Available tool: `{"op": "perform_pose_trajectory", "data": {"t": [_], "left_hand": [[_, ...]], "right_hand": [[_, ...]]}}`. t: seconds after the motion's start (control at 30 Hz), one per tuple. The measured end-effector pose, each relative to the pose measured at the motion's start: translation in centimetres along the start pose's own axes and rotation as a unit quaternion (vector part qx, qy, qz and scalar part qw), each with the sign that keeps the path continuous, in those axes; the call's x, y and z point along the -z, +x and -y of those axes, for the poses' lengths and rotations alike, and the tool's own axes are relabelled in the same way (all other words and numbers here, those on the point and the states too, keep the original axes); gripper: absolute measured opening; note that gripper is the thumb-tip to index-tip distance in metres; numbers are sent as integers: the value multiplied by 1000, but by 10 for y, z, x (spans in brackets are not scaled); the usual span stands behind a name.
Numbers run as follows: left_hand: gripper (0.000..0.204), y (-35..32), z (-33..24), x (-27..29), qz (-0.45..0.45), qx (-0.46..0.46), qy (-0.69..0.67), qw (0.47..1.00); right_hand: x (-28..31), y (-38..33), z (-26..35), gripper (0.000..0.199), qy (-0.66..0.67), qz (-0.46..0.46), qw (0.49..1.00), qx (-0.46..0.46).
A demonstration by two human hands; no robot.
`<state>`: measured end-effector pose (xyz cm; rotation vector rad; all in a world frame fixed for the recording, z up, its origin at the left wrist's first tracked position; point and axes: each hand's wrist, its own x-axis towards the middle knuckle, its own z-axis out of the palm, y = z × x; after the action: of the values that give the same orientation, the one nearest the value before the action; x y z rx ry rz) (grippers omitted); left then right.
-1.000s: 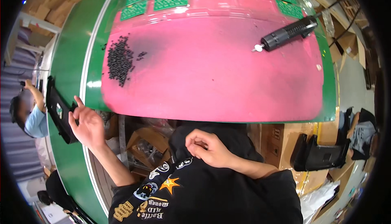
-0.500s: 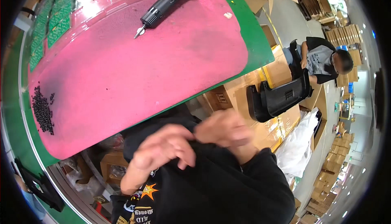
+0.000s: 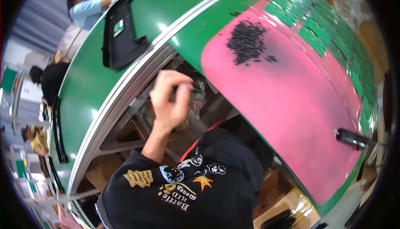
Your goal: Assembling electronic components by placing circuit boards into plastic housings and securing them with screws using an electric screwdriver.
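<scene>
My left hand (image 3: 170, 100) is raised over the gap between the belt line and the pink-matted bench. Its fingers are loosely curled and somewhat blurred, with the thumb apart from them and nothing visible between. Nearest to it on the left lies a black plastic housing (image 3: 118, 41) with a small green circuit board (image 3: 118, 27) inside, resting on the green belt. My right hand is out of view. On the pink mat (image 3: 283, 104) are a pile of small black screws (image 3: 246, 41) and, at the far right, a black electric screwdriver (image 3: 352, 138).
Clear plastic trays of green circuit boards (image 3: 314, 35) line the bench's far side. A metal rail (image 3: 125, 79) edges the green belt (image 3: 162, 10), which carries another long black part (image 3: 59, 131). Several other people (image 3: 85, 8) are at the left. Cardboard boxes (image 3: 273, 191) stand below the bench.
My view has swung left, bringing the belt and black housing closer to the middle. The left hand has moved away from the right hand, which has left the picture.
</scene>
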<state>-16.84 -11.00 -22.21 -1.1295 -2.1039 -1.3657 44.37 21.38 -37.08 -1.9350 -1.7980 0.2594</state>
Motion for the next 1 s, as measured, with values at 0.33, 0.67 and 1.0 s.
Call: {"op": "perform_pose_trajectory", "data": {"t": [0.33,0.67,1.0], "left_hand": [[48,4,107,62,-100,104,351,925],[27,46,-47,-54,63,3,-264,963],[24,40,-86,-97,333,57,-308,890]], "right_hand": [[111,-38,-91,47,20,-95,987,-130],[182,-120,-27,44,-143,-215,965,36],[137,-89,208,27,-130,178,860,460]]}}
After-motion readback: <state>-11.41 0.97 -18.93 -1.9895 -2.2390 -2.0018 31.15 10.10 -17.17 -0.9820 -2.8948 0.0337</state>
